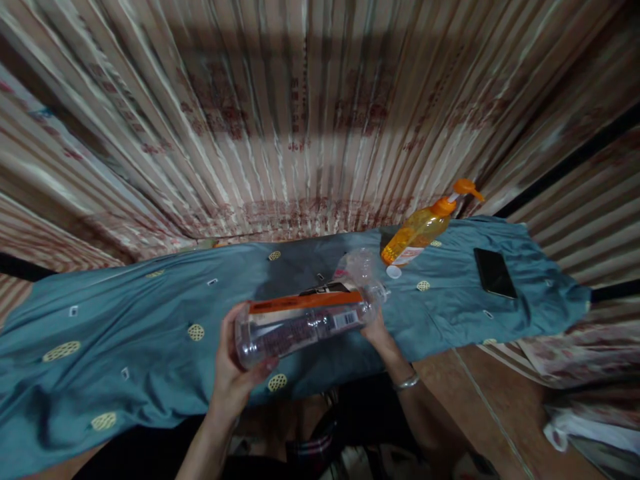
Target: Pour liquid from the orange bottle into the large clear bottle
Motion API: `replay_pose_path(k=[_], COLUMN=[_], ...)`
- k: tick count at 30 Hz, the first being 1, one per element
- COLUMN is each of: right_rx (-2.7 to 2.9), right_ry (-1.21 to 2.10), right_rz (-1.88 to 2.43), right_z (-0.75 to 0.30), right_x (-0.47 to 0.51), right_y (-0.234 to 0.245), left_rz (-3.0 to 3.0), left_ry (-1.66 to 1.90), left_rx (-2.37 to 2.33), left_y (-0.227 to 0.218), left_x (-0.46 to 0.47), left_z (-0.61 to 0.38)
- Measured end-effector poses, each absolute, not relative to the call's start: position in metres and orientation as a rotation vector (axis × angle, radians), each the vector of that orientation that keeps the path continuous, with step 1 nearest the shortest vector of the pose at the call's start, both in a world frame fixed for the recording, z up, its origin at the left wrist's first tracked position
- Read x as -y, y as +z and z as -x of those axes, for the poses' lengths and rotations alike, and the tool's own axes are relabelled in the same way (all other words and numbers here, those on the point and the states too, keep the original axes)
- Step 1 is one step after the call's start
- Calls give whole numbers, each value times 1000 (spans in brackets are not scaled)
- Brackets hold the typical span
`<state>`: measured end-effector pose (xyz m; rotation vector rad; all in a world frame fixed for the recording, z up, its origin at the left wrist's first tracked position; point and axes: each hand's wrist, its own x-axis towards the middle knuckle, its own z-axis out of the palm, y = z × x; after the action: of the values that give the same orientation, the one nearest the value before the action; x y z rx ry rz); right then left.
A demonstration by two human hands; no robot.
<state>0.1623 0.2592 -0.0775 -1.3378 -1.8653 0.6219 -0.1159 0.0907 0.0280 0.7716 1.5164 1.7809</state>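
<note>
A clear plastic bottle (305, 321) with an orange-banded label lies sideways in the air between my two hands, above a table draped in blue cloth (125, 333). My left hand (235, 373) wraps round its base end. My right hand (377, 332) grips it under the neck end; a bracelet shows on that wrist. The bottle's mouth looks uncapped, and a small white cap (393, 271) lies on the cloth beyond it. An orange pump bottle (423, 230) stands tilted in view at the far side of the table.
A black phone (494, 272) lies flat on the cloth at the right. A striped curtain (310, 133) hangs behind the table. Brown floor (480, 407) and a white bag (590, 433) show at the lower right.
</note>
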Motion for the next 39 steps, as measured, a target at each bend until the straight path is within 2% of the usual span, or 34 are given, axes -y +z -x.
replay_pose_path(k=[4, 10, 20, 31, 39], right_rx=[1797, 1622, 1667, 1758, 1716], right_ry=[678, 724, 754, 516, 506], right_rz=[1428, 1504, 1543, 1425, 1393], right_z=[-172, -184, -187, -189, -206], right_x=[-255, -262, -280, -306, -317], right_y=[-69, -49, -29, -49, -33], left_rz=[-588, -450, -295, -211, -192], left_ry=[1755, 1740, 1893, 1907, 1900], left_rx=[-1421, -1311, -1234, -1147, -1159], left_y=[11, 16, 15, 6, 5], left_x=[-99, -110, -116, -120, -120], left_z=[100, 95, 128, 128, 129])
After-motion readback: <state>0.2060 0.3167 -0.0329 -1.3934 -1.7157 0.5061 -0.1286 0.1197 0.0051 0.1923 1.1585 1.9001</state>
